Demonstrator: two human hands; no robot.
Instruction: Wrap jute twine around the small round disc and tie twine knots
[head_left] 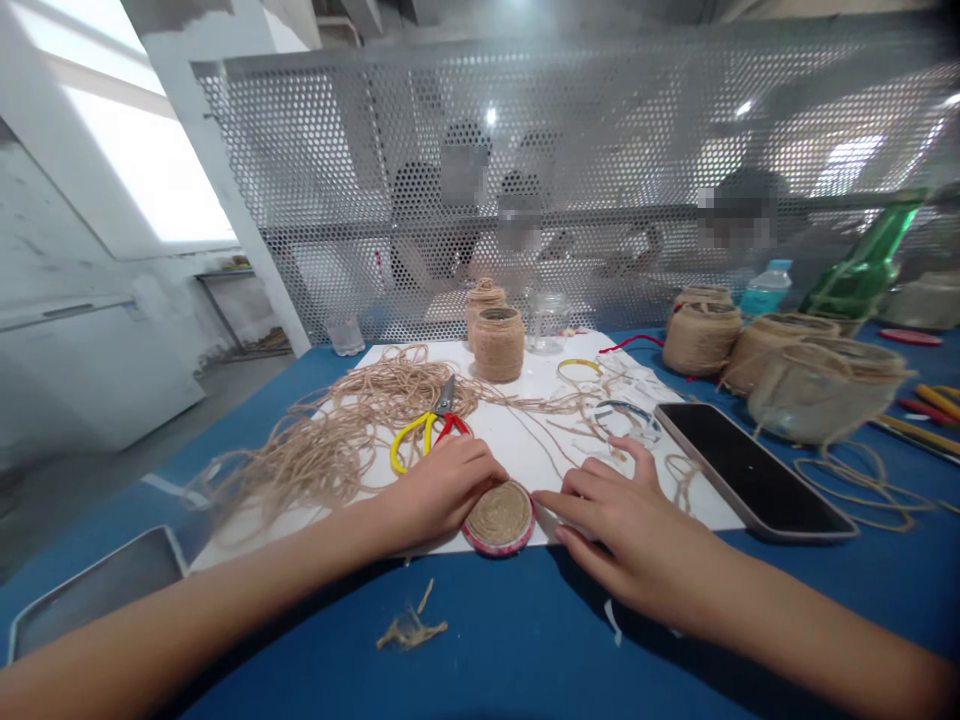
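Round, flat disc of coiled tan twine with a red-and-white rim (499, 518) lies between the two hands' fingers, at the near edge of a white sheet (716, 508) on the blue tabletop. Left hand (450, 488): fingers bent, close together, at the disc's upper left rim; cannot tell whether clamped. Right hand (622, 515): fingers apart, index tip just beside the right rim. Scissors with yellow and red handles (445, 398) lie just beyond the left fingers; loose tan twine heap (322, 440) left of them; black-screened phone (750, 470) right of the right fingers.
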